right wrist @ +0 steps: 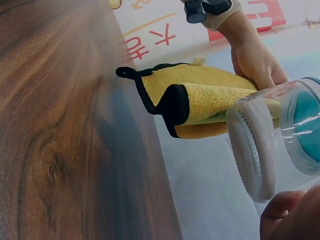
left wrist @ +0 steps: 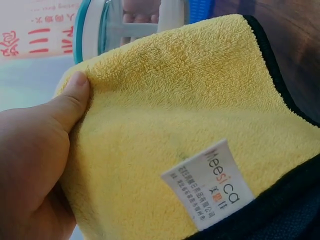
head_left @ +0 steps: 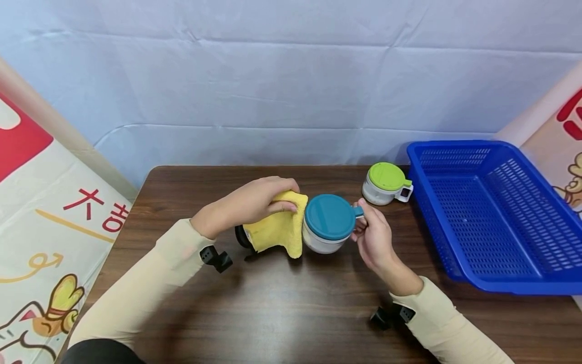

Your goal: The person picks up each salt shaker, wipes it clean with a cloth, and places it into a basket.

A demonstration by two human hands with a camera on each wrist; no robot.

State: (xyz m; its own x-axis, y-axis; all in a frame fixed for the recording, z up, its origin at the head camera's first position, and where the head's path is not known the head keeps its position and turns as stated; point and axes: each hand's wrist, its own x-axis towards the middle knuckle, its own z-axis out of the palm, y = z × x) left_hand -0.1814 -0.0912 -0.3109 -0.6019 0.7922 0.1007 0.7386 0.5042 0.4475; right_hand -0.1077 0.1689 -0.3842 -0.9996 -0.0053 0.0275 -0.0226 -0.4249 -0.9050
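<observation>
My left hand [head_left: 268, 202] grips a yellow cloth [head_left: 277, 230] with dark edging, its thumb on top of the fabric. In the left wrist view a white label [left wrist: 209, 186] shows on the cloth [left wrist: 165, 100]. The cloth's edge lies right against the side of a clear jar [head_left: 325, 242] with a round teal lid [head_left: 330, 217]. Fingers of my right hand [head_left: 375, 235] hold that jar by its handle at the right side. White contents sit low in the jar [right wrist: 255, 150] in the right wrist view, where the cloth [right wrist: 210, 95] hangs folded beside it.
A smaller jar with a lime-green lid [head_left: 386, 177] and a white handle stands at the back right of the brown wooden table [head_left: 273, 313]. Right of it is a blue perforated plastic basket [head_left: 482, 280]. A pale cloth backdrop [head_left: 273, 91] hangs behind the table.
</observation>
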